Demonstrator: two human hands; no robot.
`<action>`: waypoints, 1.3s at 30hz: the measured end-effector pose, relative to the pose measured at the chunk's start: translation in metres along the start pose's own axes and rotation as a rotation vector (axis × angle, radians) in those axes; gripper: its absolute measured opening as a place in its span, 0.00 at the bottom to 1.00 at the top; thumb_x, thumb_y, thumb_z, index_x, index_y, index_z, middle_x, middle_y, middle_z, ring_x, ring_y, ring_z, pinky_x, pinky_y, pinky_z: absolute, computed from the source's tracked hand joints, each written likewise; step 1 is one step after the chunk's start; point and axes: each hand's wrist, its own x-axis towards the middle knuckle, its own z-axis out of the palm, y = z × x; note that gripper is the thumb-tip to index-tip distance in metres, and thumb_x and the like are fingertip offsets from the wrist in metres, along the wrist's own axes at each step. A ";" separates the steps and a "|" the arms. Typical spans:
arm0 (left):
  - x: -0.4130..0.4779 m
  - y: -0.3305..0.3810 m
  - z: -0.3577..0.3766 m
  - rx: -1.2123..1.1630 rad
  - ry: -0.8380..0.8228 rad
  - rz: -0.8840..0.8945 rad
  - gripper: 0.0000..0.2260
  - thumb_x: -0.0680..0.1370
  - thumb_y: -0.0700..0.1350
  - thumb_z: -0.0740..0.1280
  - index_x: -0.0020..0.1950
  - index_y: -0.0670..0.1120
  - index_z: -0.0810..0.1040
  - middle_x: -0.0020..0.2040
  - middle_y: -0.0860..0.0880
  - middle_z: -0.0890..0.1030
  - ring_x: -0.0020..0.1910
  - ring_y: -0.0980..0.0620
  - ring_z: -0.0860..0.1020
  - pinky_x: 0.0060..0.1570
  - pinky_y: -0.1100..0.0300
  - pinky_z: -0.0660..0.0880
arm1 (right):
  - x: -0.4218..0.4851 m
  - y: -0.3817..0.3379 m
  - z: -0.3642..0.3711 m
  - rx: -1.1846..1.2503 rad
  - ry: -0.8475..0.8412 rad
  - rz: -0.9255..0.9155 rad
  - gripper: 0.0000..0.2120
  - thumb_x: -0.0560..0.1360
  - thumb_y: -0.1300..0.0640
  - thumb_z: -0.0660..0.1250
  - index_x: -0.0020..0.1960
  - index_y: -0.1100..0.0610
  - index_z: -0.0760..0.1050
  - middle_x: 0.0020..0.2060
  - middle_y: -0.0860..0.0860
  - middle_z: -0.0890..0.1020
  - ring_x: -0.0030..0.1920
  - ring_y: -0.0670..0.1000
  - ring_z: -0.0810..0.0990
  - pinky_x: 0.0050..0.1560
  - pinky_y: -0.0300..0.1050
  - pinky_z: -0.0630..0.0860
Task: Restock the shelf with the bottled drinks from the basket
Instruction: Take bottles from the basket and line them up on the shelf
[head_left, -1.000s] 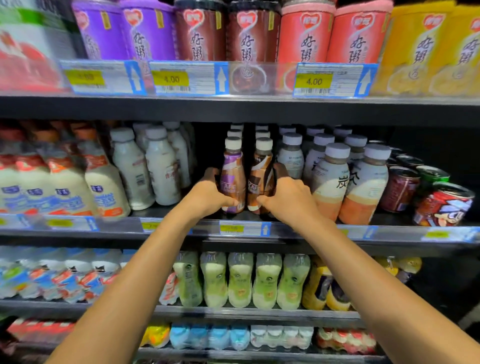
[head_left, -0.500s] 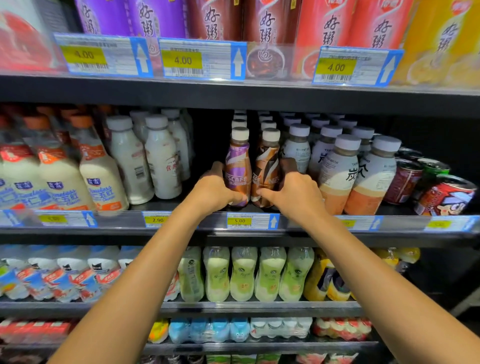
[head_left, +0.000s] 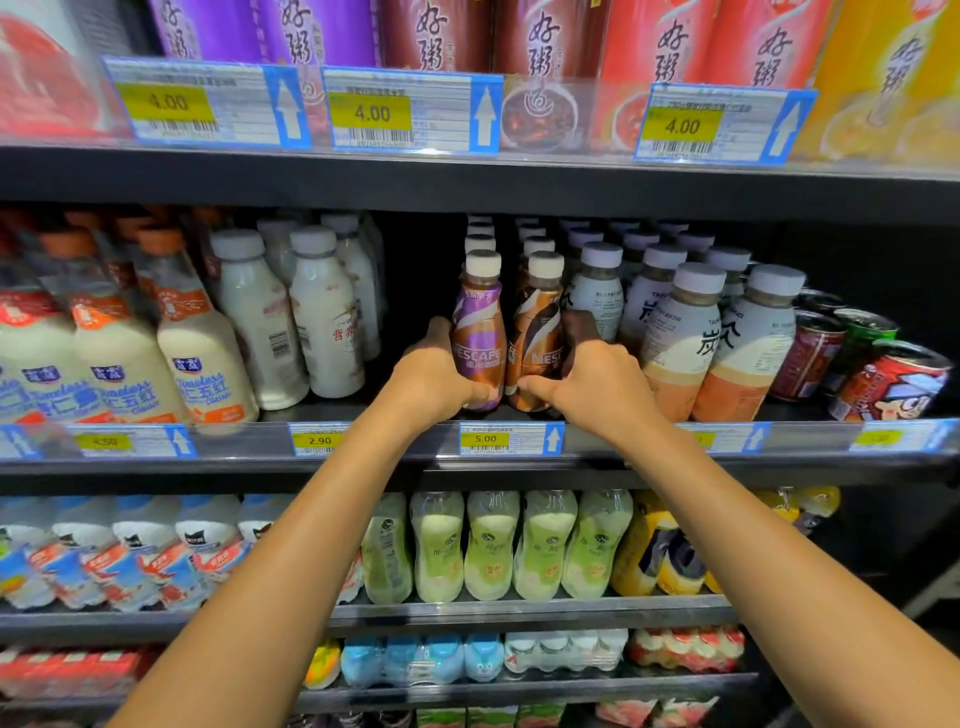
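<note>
At the far left of the middle shelf (head_left: 249, 465) stand orange-capped milk bottles (head_left: 202, 353), then white bottles (head_left: 327, 332), with a dark gap to their right.

The left hand (head_left: 434, 382) reaches over the shelf edge and grips the purple bottle (head_left: 480, 332) low down. The thumb lies across the front near the base, and the fingers curl round the left side toward the back.

The purple bottle stands upright on the shelf, long axis vertical, white cap up, label facing out. Just beside it on the right, the brown bottle (head_left: 537, 332) stands the same way. Both are at the front of two rows of like bottles running back, above the 5.00 price tag (head_left: 511, 439).

The right hand (head_left: 597, 384) grips the brown bottle low down, thumb across the front near the base, fingers curled round its right side.

Right of that hand stand tea bottles (head_left: 680, 343) with pale caps, then cans (head_left: 891, 382) lying tilted at the shelf's far right.
</note>
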 end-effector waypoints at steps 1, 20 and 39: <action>-0.001 0.000 0.000 0.000 -0.001 0.005 0.32 0.66 0.47 0.81 0.63 0.48 0.67 0.54 0.49 0.78 0.52 0.49 0.78 0.50 0.55 0.76 | 0.000 0.000 0.000 0.000 0.004 -0.009 0.24 0.68 0.35 0.74 0.44 0.54 0.69 0.39 0.52 0.80 0.43 0.57 0.80 0.41 0.49 0.76; -0.003 0.002 -0.003 -0.027 -0.013 0.005 0.32 0.68 0.44 0.80 0.66 0.47 0.67 0.59 0.47 0.79 0.53 0.50 0.77 0.54 0.55 0.76 | 0.001 0.003 -0.001 0.047 -0.037 -0.006 0.26 0.68 0.37 0.75 0.52 0.55 0.70 0.46 0.54 0.82 0.49 0.58 0.79 0.44 0.48 0.75; -0.007 0.006 -0.001 0.060 0.035 -0.003 0.33 0.66 0.49 0.81 0.64 0.48 0.67 0.57 0.47 0.79 0.54 0.48 0.78 0.54 0.51 0.78 | -0.001 0.002 -0.002 0.065 -0.043 -0.004 0.29 0.69 0.40 0.75 0.61 0.56 0.72 0.51 0.56 0.83 0.52 0.60 0.80 0.49 0.50 0.78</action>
